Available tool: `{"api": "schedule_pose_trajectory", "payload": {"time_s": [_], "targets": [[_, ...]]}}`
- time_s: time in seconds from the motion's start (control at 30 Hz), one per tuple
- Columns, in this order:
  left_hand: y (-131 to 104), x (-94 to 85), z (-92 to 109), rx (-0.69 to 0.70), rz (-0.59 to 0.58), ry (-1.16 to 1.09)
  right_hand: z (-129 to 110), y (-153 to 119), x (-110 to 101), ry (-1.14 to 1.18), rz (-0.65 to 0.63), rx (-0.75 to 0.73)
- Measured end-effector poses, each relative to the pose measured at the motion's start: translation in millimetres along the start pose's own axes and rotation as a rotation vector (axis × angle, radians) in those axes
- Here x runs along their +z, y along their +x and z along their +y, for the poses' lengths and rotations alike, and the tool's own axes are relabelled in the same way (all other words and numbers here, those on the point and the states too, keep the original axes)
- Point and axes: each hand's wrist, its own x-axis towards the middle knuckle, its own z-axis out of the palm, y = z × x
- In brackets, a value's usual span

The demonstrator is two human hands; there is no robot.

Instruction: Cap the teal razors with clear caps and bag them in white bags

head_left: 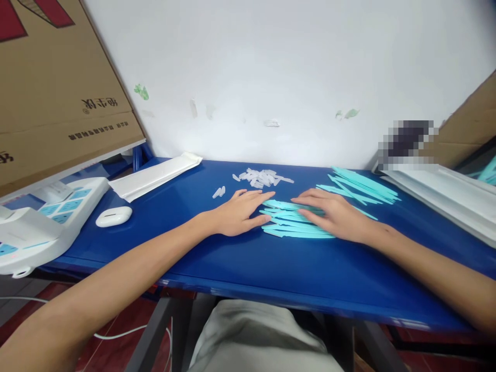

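Note:
A loose row of slim turquoise sticks, shaped like eyebrow razors, lies between my two hands on the blue table. My left hand is at their left ends, thumb and fingers apart, with fingertips touching or very near them. From the other side, my right hand rests its outstretched fingers over their right part and hides some of it. A second bunch of turquoise sticks lies beyond my right hand. Small translucent white pieces, like blade caps, form a heap behind the row, and a few lie apart to its left.
A white power strip and a white earbud case are at the left. Behind them lies a flat white packet, near a large cardboard box. White packets are stacked at the right. A white wall backs the blue table.

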Motion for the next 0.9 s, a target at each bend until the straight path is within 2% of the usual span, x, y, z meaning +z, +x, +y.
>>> {"api": "schedule_pose_trajectory", "payload": {"time_s": [0.1,0.23,0.5,0.57,0.63,0.73,0.8,0.9], "targets": [[-1,-0.9,1,0.003,-0.007,0.009,2,-3,-4,-0.021,-0.031,0.023],[-1,-3.3,3,0.015,-0.046,0.027,5,-7,-2,-0.021,-0.080,-0.025],[-3,-0.4,2,0.053,-0.067,0.009,-4,-8,0,0.027,-0.145,-0.059],[-2,-0.2,2,0.065,-0.055,0.010,-5,-8,-3,0.035,-0.133,-0.061],[0,-2.9,-1,0.083,0.005,0.043,-5,-8,-5,0.011,-0.084,-0.040],[1,-15.9,-12,0.075,0.165,0.180,-4,-8,-5,-0.059,-0.006,0.029],[-3,-30.3,-24,0.001,0.228,0.316,-4,-8,-5,-0.081,0.010,0.064],[-15,-54.5,-42,-0.119,0.139,0.458,-3,-8,-2,-0.072,-0.008,0.086]]}}
